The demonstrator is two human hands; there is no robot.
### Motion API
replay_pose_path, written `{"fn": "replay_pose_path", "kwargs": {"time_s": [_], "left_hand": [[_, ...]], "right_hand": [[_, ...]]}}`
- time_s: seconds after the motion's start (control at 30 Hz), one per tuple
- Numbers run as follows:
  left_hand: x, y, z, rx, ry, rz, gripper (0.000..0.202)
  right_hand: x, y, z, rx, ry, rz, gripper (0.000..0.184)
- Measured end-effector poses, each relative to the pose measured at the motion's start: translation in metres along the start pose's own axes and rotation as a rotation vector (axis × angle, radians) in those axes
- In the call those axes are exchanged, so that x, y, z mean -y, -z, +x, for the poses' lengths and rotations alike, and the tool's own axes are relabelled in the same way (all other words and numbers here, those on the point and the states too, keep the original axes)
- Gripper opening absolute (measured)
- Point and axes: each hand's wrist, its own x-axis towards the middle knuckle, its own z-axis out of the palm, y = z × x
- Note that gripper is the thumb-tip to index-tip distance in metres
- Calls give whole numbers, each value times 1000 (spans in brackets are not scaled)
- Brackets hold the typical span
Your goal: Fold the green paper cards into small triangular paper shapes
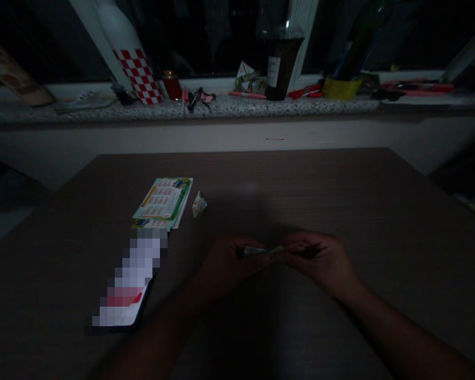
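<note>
Above the middle of the dark wooden table, my left hand is closed on a small folded piece of paper, whitish with a green-yellow end. My right hand pinches the paper's right end between thumb and fingers, and the fingertips of both hands nearly meet there. Dim light hides the paper's exact folds. Beyond my left hand stands a small folded paper shape with a similar print. Left of it lies a stack of printed calendar cards, green-edged with red and white blocks.
A lit phone, partly blurred out, lies left of my left arm, below the cards. Along the granite windowsill stand a red-and-white checked bottle, a small red jar, a dark labelled container and a green bottle.
</note>
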Motion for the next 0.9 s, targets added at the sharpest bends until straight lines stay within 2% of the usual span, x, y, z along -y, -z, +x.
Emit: {"fn": "replay_pose_path", "kwargs": {"time_s": [0.2, 0.3, 0.5, 0.6, 0.73, 0.9], "left_hand": [[3, -1, 2, 7, 90, -214, 21], [5, -5, 2, 15, 136, -348, 19], [6, -7, 3, 82, 219, -574, 16], [5, -7, 2, 91, 259, -636, 16], [7, -6, 1, 132, 279, -675, 16], [7, -6, 2, 157, 309, -683, 15]], "right_hand": [[1, 4, 1, 186, 33, -22, 5], [4, 5, 1, 238, 98, -73, 7], [2, 10, 1, 240, 481, -312, 20], [-4, 15, -1, 261, 607, -398, 28], [-9, 18, -4, 306, 657, -417, 34], [-2, 19, -3, 344, 688, -459, 33]]}}
